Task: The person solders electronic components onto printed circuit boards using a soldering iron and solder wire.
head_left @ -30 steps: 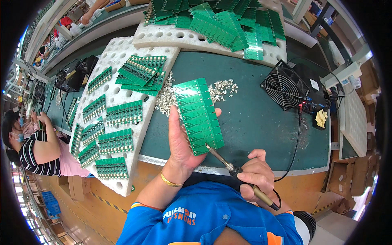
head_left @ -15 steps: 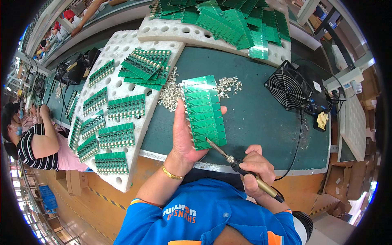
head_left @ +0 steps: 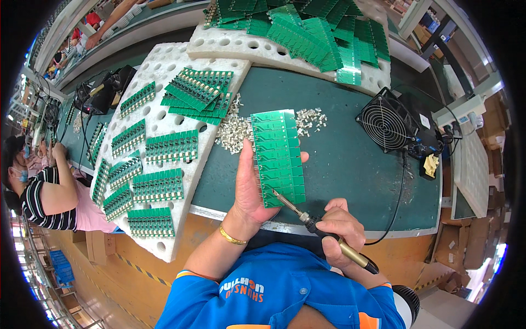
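Above the bench [head_left: 356,181], the left hand [head_left: 252,196] clasps the green board [head_left: 280,156] by its edges; the right hand [head_left: 341,227] pinches the soldering iron [head_left: 313,225]; its tip [head_left: 277,193] sits slightly nearer the board's left edge than before; the work spot has apparently shifted; small pale parts [head_left: 234,135] lie beyond.

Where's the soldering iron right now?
Head view, below and right of centre: the soldering iron is in the right hand, tip at the lower end of the green board in the left hand.
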The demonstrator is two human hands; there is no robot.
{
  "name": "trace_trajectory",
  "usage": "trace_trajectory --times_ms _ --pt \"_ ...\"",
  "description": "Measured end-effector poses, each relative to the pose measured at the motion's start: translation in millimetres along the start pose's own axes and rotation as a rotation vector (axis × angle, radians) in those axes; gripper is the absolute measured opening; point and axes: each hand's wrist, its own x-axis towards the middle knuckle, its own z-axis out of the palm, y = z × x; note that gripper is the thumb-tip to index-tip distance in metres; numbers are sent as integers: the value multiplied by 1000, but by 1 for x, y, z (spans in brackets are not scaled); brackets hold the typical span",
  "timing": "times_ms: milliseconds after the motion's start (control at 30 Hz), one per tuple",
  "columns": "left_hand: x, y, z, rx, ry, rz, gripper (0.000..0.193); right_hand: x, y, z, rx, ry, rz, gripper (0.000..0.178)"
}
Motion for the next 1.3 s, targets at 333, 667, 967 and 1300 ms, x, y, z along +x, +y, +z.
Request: trace_trajectory --times_ms 333,667,967,1300 --pt "-2 2 -1 27 -4 -24 71 4 0 3 5 7 9 23" --pt "-3 0 -4 46 -72 -48 72 5 1 3 4 26 -3 24" --pt "-4 -6 1 96 36 -47 76 16 5 4 -36 66 -34 24" --pt "-4 -6 4 133 50 -87 81 19 9 5 -53 48 -45 23"
